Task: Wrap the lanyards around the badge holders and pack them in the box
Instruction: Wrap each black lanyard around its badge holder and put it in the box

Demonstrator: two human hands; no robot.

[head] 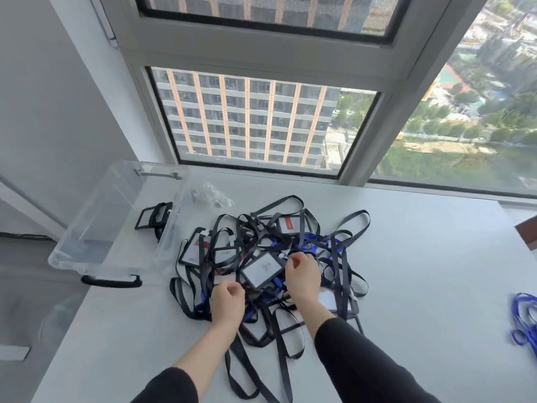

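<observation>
A tangled pile of black and blue lanyards with several badge holders lies mid-table. On top sits a grey-faced badge holder. My right hand has its fingers curled at that holder's right corner, pinching its lanyard near the clip. My left hand is just left of the holder, with its fingers and thumb curled together on a black lanyard strap. A clear plastic box stands at the table's left, with one black badge holder inside it.
A crumpled clear plastic bag lies behind the pile, beside the box. More blue lanyards lie at the right edge of the white table. The box's black handle overhangs the table's left edge. Windows stand directly behind.
</observation>
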